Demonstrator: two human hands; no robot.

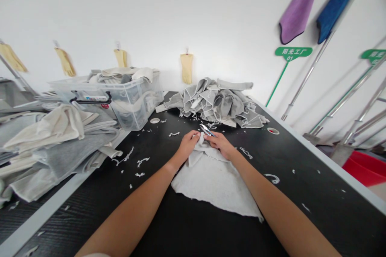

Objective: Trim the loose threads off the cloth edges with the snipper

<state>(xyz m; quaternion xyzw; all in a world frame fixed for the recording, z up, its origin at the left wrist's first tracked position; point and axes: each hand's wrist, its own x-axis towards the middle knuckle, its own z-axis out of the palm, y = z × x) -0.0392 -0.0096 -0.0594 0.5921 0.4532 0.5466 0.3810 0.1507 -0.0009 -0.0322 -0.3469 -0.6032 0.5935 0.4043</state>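
A pale grey-white cloth (217, 184) lies spread on the black table, its far edge gathered up between both hands. My left hand (189, 144) is closed on that bunched edge. In my right hand (220, 143) is a small pair of thread snips (207, 129), blades pointing up and to the left, close to the cloth's edge. The right fingers also touch the cloth; how they sit on the snips is partly hidden.
Trimmed white threads litter the black table (157, 213). Behind my hands rises a heap of grey cloths (217, 102). At left are a clear plastic bin (132, 108) and a pile of cloths (66, 144). Mop poles (313, 66) lean at right.
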